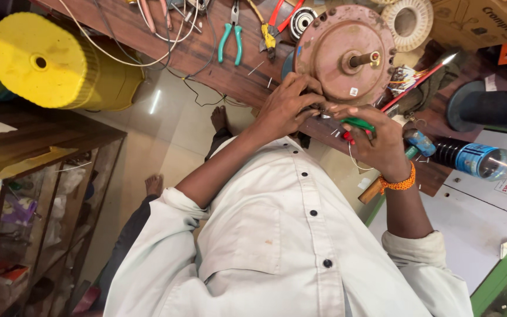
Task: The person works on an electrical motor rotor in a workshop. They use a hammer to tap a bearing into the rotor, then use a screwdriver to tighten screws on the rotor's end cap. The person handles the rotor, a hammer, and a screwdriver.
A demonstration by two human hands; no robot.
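Both hands work at the near edge of the counter point(206, 56), right under the motor housing. Left hand point(286, 108) is curled, fingertips pinched on something small at the housing's lower rim, prob. fine wire ends; can't tell exactly what, fingers hide it. Right hand point(379, 144) is closed round a small tool w/ green and red grips point(356, 124), nose aimed at the same spot. An orange bead band sits on that wrist.

Judgement on doing this well: keep the left pinch close to the tool tip so the thin wire doesn't whip or kink, squeeze gently, and brace both wrists on the counter edge. The housing stands on its rim and could roll, so keep it steadied.

Motor housing point(338, 56): round cast metal disc, dull pinkish-brown, scuffed, w/ bolt holes round the rim and a steel shaft at centre. Beside it toward the right end, a bunch of multicolour leads point(406, 78) and a red-handled screwdriver point(418, 82). Just right of the right hand lies a clear plastic bottle w/ blue label point(476, 160), on its side.

Farther back on the dark wood counter: teal-handled pliers point(230, 38), red-handled cutters point(280, 20), loose white wire. Past the left end, a big yellow spool point(48, 61), smooth plastic.
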